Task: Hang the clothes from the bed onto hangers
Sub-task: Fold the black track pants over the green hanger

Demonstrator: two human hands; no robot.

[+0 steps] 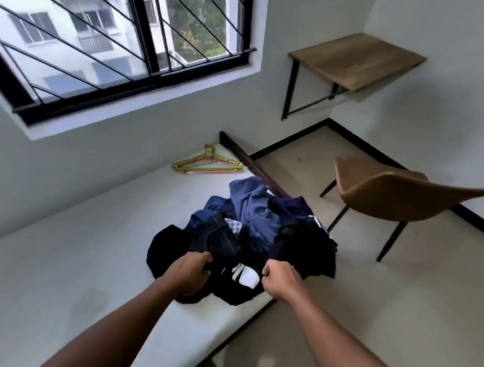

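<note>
Head view: left hand (pixel 191 274) and right hand (pixel 279 279) both grip a black garment (pixel 235 285) on the bed (pixel 44 266), hangers (pixel 206 164) beyond.

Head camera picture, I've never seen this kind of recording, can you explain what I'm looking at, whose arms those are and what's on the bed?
There is no machine here: a person wears one wide-angle camera on the head, looking forward and down, so the two bare arms are their own. The white mattress of the bed carries a crumpled pile of dark blue and black clothes. Beyond it, near the wall, lies a bundle of green and orange plastic hangers. The left hand and the right hand each grip a black garment with white stripes at the pile's near edge. A brown moulded chair stands on the floor beside the bed.
</note>
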